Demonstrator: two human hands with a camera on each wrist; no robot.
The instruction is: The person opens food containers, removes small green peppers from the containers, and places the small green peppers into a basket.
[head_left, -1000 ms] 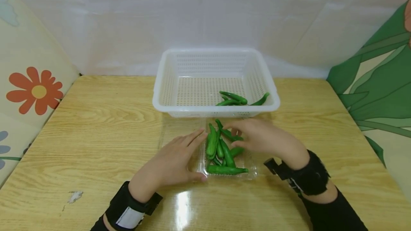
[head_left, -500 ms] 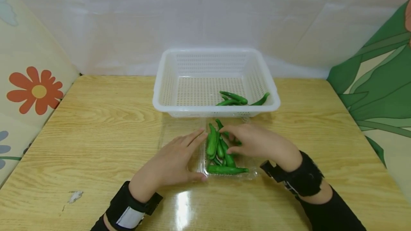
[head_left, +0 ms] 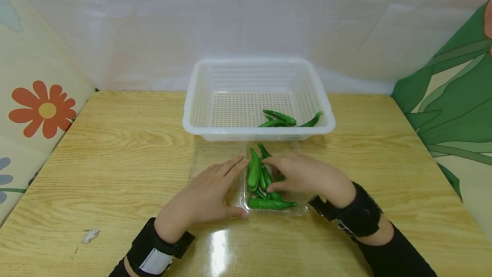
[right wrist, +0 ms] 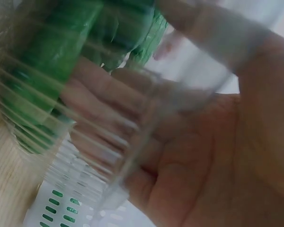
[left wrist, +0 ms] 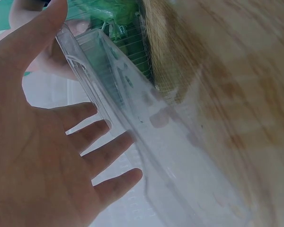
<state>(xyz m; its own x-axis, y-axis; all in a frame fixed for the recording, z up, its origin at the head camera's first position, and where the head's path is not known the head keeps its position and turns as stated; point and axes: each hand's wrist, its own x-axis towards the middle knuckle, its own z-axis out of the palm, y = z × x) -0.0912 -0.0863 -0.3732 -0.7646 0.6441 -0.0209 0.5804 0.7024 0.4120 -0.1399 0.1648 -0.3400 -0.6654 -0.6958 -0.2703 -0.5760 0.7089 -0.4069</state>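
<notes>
Green chili peppers [head_left: 254,170]: heaped in the clear clamshell [head_left: 297,193], at six o'clock of the white basket [head_left: 246,131]; probably light, firm and slippery, best pinched mid-body.
Left hand [head_left: 213,193]: at nearly nine o'clock of the heap, fingers spread and almost straight, touching the clamshell's edge, gripping nothing.
Right hand [head_left: 307,174]: at three o'clock, fingers bent over the heap; whether they pinch a pepper, I cannot tell.
Clamshell: likely thin and bendy; steadied best by its rim.

The bare right hand [head_left: 303,174] partly hides slender green peppers [head_left: 253,174] in the clear plastic box [head_left: 302,207]; whether it grips one is unclear. Both black sleeves [head_left: 392,253] are cut off below.
</notes>
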